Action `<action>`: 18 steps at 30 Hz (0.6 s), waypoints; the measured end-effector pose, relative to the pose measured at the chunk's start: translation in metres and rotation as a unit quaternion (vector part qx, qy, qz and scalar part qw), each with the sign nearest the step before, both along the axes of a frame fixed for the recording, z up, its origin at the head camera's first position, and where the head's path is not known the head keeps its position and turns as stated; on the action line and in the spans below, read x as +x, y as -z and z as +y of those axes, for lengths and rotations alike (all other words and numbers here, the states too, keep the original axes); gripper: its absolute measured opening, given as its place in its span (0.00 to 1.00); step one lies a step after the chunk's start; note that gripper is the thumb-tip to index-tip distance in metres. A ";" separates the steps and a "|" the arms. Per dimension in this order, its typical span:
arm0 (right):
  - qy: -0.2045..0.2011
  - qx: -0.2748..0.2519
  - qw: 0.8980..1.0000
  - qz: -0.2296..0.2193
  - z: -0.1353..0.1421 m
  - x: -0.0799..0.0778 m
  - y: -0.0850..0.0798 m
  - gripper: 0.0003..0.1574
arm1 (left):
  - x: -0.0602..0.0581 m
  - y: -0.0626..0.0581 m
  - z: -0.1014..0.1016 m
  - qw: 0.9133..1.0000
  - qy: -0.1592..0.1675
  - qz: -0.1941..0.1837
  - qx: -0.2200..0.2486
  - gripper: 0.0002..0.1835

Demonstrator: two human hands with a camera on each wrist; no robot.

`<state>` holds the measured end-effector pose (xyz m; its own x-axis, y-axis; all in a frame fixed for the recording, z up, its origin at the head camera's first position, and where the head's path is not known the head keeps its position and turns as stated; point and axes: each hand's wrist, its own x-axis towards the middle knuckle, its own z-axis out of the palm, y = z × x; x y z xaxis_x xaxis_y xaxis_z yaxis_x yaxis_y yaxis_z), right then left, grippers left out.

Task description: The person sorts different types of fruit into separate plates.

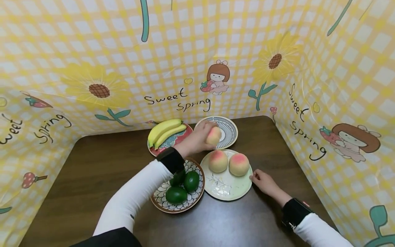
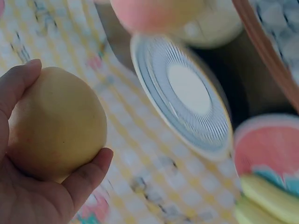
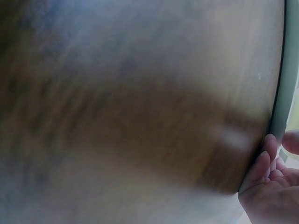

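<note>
My left hand (image 1: 197, 138) grips a peach (image 1: 213, 136), its fingers and thumb curled round the fruit in the left wrist view. In the head view the peach overlaps the blue-and-white patterned plate (image 1: 229, 132) at the back. Two more peaches, one on the left (image 1: 218, 161) and one on the right (image 1: 239, 164), sit on the pale green plate (image 1: 228, 193) in front. At that plate's right rim, my right hand (image 1: 264, 182) pinches the edge between thumb and curled fingers, also seen in the right wrist view.
Left of the green plate, a brown-rimmed plate (image 1: 199, 197) holds several avocados (image 1: 176, 195), partly under the left forearm. Behind it, bananas (image 1: 168, 132) lie on a red-and-teal plate (image 1: 189, 129). A yellow checked cloth (image 1: 123, 61) walls the back and sides of the brown table (image 1: 102, 164).
</note>
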<state>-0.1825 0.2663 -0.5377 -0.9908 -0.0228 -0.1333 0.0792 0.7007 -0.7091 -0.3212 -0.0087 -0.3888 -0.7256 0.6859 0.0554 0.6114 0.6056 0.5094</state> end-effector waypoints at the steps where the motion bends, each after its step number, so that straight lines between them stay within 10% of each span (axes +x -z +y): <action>1: 0.000 0.001 1.000 0.000 0.000 0.000 0.000 0.11 | 0.007 0.003 0.004 1.000 0.013 0.000 -0.003 0.46; 12: -0.010 0.004 1.000 -0.006 0.002 -0.001 0.001 0.12 | 0.075 0.049 0.033 0.981 0.159 0.081 -0.080 0.40; 18: -0.010 0.006 1.000 0.008 0.005 -0.004 0.002 0.11 | 0.093 0.065 0.039 0.965 0.200 0.126 -0.114 0.31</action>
<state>-0.1863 0.2710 -0.5395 -0.9921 -0.0418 -0.1185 0.0539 0.7105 -0.7016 -0.2281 0.0308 -0.4542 -0.3836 0.9234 0.0095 0.9064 0.3745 0.1952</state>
